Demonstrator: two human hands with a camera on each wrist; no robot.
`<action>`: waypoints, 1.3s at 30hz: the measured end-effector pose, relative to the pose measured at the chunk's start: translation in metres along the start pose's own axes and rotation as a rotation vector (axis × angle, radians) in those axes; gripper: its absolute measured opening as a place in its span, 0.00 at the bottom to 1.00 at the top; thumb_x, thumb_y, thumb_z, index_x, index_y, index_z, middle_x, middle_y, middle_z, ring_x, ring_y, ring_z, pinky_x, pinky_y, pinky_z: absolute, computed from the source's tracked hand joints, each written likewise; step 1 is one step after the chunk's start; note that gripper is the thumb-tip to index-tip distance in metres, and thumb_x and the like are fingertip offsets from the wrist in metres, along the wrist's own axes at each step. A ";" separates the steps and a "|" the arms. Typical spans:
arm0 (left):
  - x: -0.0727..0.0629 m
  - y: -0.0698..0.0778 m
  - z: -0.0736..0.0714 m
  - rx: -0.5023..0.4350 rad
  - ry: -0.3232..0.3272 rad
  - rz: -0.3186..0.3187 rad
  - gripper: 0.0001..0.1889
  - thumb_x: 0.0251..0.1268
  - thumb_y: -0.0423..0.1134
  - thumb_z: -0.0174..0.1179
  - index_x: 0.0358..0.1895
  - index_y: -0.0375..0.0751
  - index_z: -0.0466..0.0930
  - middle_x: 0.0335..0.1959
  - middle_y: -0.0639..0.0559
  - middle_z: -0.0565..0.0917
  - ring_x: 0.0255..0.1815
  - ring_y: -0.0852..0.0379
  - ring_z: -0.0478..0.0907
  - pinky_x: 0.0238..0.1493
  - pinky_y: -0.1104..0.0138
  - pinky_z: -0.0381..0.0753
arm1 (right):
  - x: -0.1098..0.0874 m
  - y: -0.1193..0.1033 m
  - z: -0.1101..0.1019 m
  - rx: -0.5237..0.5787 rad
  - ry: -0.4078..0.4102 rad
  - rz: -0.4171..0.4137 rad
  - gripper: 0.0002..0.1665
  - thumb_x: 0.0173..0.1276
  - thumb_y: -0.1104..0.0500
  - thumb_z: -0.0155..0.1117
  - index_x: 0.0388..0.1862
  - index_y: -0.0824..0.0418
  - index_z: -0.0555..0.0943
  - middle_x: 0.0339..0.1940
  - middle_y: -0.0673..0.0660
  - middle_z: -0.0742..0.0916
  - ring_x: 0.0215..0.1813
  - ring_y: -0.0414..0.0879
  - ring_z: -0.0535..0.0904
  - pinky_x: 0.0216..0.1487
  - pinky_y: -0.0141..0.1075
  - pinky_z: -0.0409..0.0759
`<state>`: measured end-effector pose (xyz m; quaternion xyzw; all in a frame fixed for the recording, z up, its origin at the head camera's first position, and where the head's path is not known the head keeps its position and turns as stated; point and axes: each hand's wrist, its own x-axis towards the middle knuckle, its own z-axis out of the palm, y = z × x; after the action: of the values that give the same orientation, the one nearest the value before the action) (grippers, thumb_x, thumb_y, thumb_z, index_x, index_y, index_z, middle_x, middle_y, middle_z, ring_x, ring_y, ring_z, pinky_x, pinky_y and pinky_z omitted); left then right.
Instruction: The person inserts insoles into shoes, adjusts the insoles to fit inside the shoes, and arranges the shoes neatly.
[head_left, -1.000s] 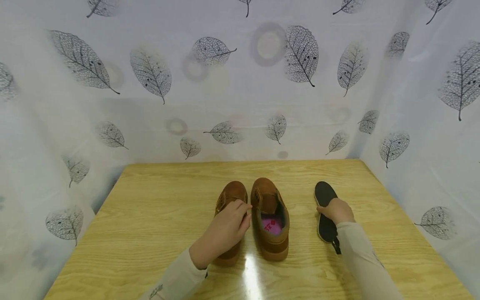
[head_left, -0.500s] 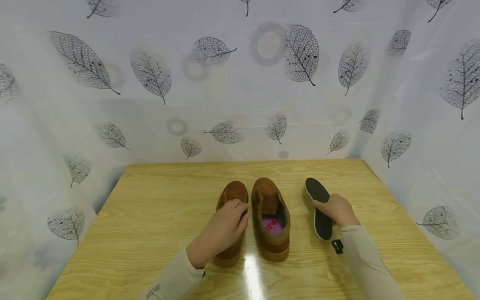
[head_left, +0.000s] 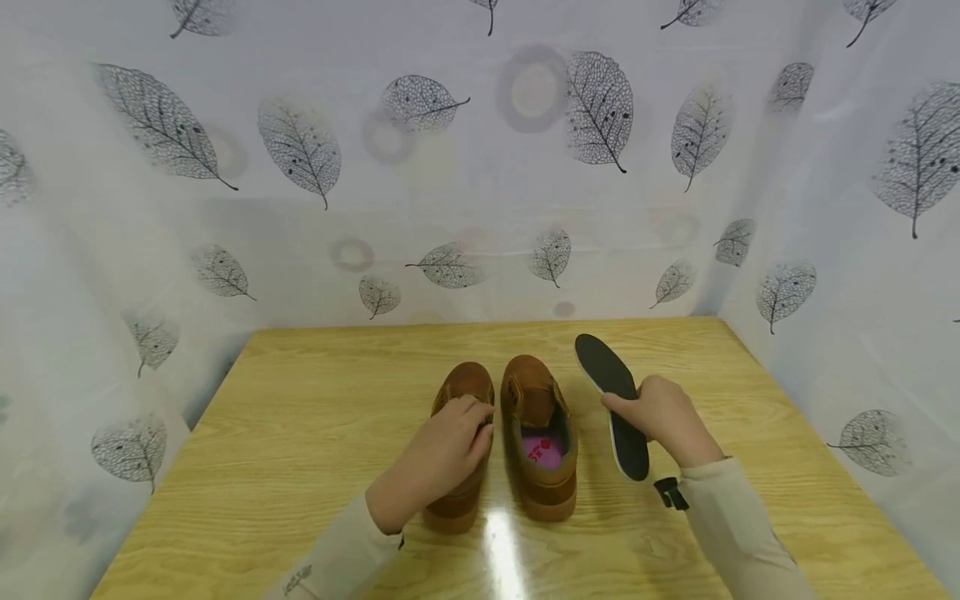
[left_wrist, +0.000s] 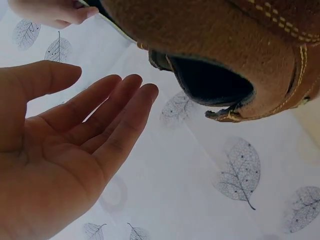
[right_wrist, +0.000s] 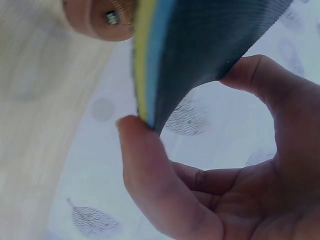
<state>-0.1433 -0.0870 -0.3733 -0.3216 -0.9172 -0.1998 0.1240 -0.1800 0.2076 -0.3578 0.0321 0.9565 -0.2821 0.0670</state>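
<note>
Two brown lace-up shoes stand side by side on the table, toes pointing away. My left hand (head_left: 435,454) hovers over the left shoe (head_left: 467,383) and hides its middle and opening. In the left wrist view its relaxed fingers (left_wrist: 122,120) hold nothing, apart from the brown shoe seen there. A pink lining with red print shows inside the right shoe (head_left: 551,492). To the right of the shoes, my right hand (head_left: 667,417) pinches a dark insole (head_left: 603,367) at its middle, tilted above the table. The right wrist view shows the insole's yellow and blue layered edge (right_wrist: 152,55).
The shoes stand on a light wooden table (head_left: 322,400). White sheets with a leaf print (head_left: 480,200) enclose its back and both sides. A small black strap piece (head_left: 670,493) hangs at my right sleeve.
My right hand has lifted the insole and brought it leftward, closer to the right shoe, its far end turning left. The left hand has shifted slightly left; the shoes have not moved.
</note>
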 end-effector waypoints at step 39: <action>0.106 0.026 0.035 0.449 -0.403 0.040 0.13 0.69 0.40 0.55 0.51 0.39 0.81 0.48 0.45 0.79 0.47 0.51 0.76 0.40 0.66 0.81 | -0.072 -0.008 0.010 -0.005 0.040 -0.051 0.32 0.60 0.43 0.66 0.40 0.73 0.79 0.32 0.58 0.84 0.33 0.47 0.79 0.35 0.42 0.79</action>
<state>-0.2109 0.0042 -0.3591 -0.3374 -0.9380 0.0783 0.0116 -0.1084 0.1938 -0.3514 0.0133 0.9589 -0.2805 0.0408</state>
